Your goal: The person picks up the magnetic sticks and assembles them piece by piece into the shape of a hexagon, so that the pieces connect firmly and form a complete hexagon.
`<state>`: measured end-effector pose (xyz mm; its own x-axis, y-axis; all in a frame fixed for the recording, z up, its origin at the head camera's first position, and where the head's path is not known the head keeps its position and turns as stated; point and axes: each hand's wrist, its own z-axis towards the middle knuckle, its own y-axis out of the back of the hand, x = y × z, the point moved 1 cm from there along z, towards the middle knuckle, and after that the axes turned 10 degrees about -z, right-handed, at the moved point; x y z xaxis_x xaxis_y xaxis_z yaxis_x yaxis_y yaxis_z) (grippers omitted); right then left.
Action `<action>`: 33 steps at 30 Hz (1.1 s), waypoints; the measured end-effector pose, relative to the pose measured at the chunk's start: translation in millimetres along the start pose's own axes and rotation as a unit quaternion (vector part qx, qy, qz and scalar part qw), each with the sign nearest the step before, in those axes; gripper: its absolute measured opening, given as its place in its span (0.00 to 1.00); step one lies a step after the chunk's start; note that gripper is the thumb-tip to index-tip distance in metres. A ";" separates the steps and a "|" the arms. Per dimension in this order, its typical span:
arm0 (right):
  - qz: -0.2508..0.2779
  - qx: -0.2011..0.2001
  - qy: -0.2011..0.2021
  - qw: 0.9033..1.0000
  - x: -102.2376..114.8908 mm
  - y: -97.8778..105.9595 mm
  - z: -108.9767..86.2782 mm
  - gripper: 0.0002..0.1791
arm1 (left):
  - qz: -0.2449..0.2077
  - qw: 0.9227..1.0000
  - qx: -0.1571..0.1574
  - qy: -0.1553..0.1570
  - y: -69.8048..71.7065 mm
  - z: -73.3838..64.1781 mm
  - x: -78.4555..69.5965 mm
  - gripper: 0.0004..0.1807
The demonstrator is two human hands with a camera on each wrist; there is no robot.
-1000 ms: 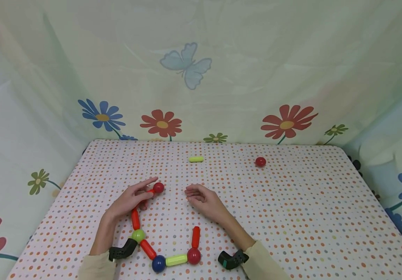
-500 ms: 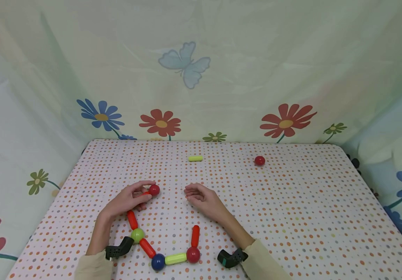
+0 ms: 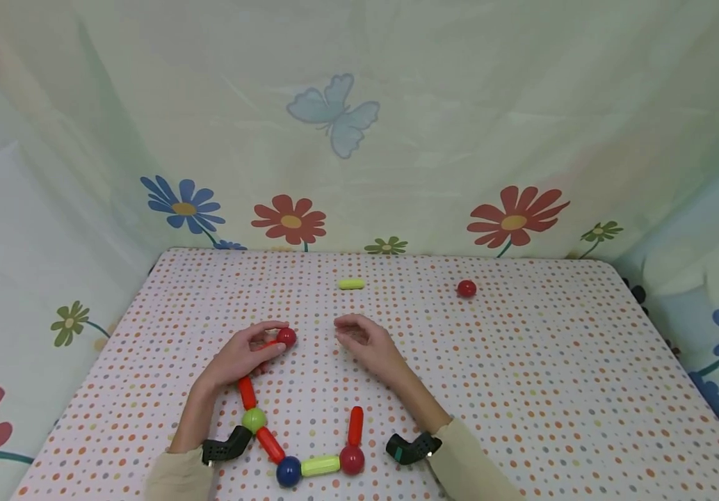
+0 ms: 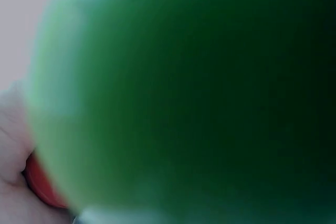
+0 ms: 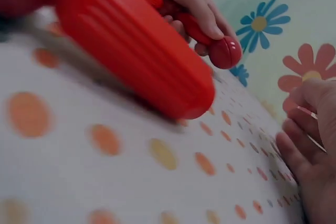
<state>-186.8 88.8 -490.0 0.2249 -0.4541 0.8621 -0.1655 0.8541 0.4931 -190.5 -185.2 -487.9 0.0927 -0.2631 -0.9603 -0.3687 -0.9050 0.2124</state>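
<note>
In the head view a chain of toy rods and balls lies on the near part of the table. It includes a red rod (image 3: 247, 393), a lime-green ball (image 3: 254, 420), a blue ball (image 3: 288, 472), a yellow-green rod (image 3: 320, 465) and, at its right end, a red ball (image 3: 352, 460) with an upright red rod (image 3: 355, 426). My left hand (image 3: 240, 356) grips the chain's other end, fingers and thumb about a red rod and its red ball (image 3: 286, 337). My right hand (image 3: 372, 348) hovers loosely curved, holding nothing. A blurred green ball (image 4: 173, 93) fills most of the left wrist view.
Farther back on the dotted table (image 3: 522, 362) lie a loose yellow-green rod (image 3: 351, 284) and, to its right, a loose red ball (image 3: 466, 289). A flowered curtain (image 3: 422, 139) rises behind the table's far edge.
My left hand dips left, then comes back right with the red ball, and the chain has slid slightly right. My right hand's fingers have lifted a little and spread from the thumb.
</note>
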 end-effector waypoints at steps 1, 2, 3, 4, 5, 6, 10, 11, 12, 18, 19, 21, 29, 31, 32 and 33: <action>-0.017 -0.019 0.014 1.000 -1.6 1.1 5.0 0.16 | -0.001 1.000 0.002 -0.001 -1.8 0.3 0.0 0.26; -0.037 -0.041 0.028 0.998 -3.6 2.5 10.5 0.16 | -0.001 1.000 0.003 -0.001 -3.7 0.7 -0.3 0.26; -0.058 -0.064 0.039 0.995 -6.2 4.0 16.3 0.17 | -0.001 1.000 0.003 -0.001 -5.5 1.1 -0.5 0.27; -0.077 -0.085 0.052 0.992 -8.9 5.8 22.2 0.17 | -0.001 1.000 0.001 -0.001 -7.1 1.4 -0.8 0.27; -0.096 -0.103 0.061 0.988 -12.3 7.6 28.7 0.18 | -0.001 1.000 -0.003 -0.001 -8.4 1.6 -0.9 0.27; -0.108 -0.117 0.067 0.985 -15.6 9.3 35.2 0.18 | -0.001 1.000 -0.007 0.000 -9.4 1.9 -0.9 0.27; -0.146 -0.124 0.085 0.978 -26.3 15.0 58.6 0.20 | -0.003 1.000 -0.017 0.007 -12.1 3.1 0.0 0.25; -0.163 -0.118 0.089 0.976 -28.5 15.7 63.6 0.20 | -0.003 1.000 -0.016 0.009 -12.6 3.4 0.2 0.25; -0.181 -0.109 0.093 0.973 -29.6 16.3 67.6 0.21 | -0.003 1.000 -0.013 0.008 -13.2 3.8 0.5 0.25; -0.245 -0.064 0.067 0.965 -30.2 15.9 73.7 0.18 | -0.006 1.000 -0.011 0.011 -13.9 5.3 2.2 0.27; -0.238 -0.065 0.061 0.967 -30.1 15.4 72.4 0.17 | -0.006 1.000 -0.014 0.014 -13.6 5.1 2.1 0.27; -0.220 -0.075 0.051 0.971 -30.3 14.3 68.6 0.16 | -0.006 1.000 -0.015 0.017 -12.7 4.8 1.8 0.26; -0.091 -0.065 0.063 0.992 -21.4 3.9 51.3 0.14 | -0.005 0.999 -0.030 0.022 -7.7 4.0 -1.0 0.26; -0.062 -0.045 0.062 0.995 -17.3 0.7 45.1 0.15 | -0.003 0.999 -0.032 0.021 -7.9 4.0 -1.5 0.27; -0.045 -0.031 0.054 0.997 -14.4 -0.6 41.3 0.15 | -0.002 0.999 -0.032 0.018 -8.1 3.8 -1.6 0.27; -0.029 -0.017 0.047 0.998 -12.0 -2.2 37.9 0.15 | -0.003 0.999 -0.032 0.017 -8.4 3.8 -1.2 0.27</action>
<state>-225.5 82.7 -497.0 0.3227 -0.4781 0.8169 -0.1172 0.8362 0.5358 -191.0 -176.0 -489.2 0.1258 -0.2684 -0.9551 -0.3092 -0.9254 0.2193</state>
